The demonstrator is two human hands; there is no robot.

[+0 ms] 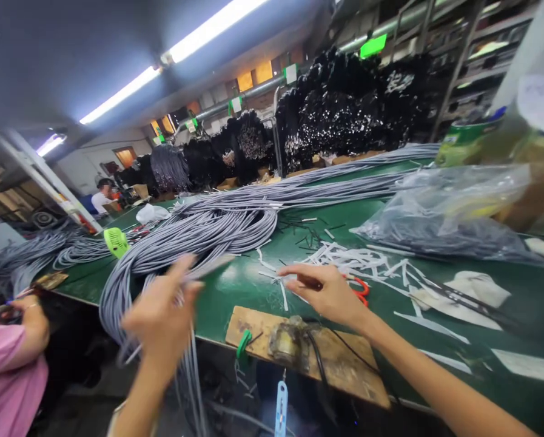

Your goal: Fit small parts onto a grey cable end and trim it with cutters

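My left hand (160,315) is smeared by motion in front of a thick bundle of grey cables (208,227). Some cables hang down past the table edge just below it, and whether its fingers grip any of them I cannot make out. My right hand (324,291) hovers above the table with thumb and forefinger apart and nothing visible between them. White strips (344,258) lie scattered behind it, and the red handles of scissors (360,290) show at its wrist side. Below it, a small metal device (287,345) sits on a wooden board (344,370).
A clear plastic bag (449,212) lies on the green table (244,282) at right, near a white cloth (472,291) and dark tweezers-like tool (465,297). A light-blue tool (281,409) hangs under the board. At left sits a co-worker in pink (14,370). A green fan (116,241) stands beyond the cables.
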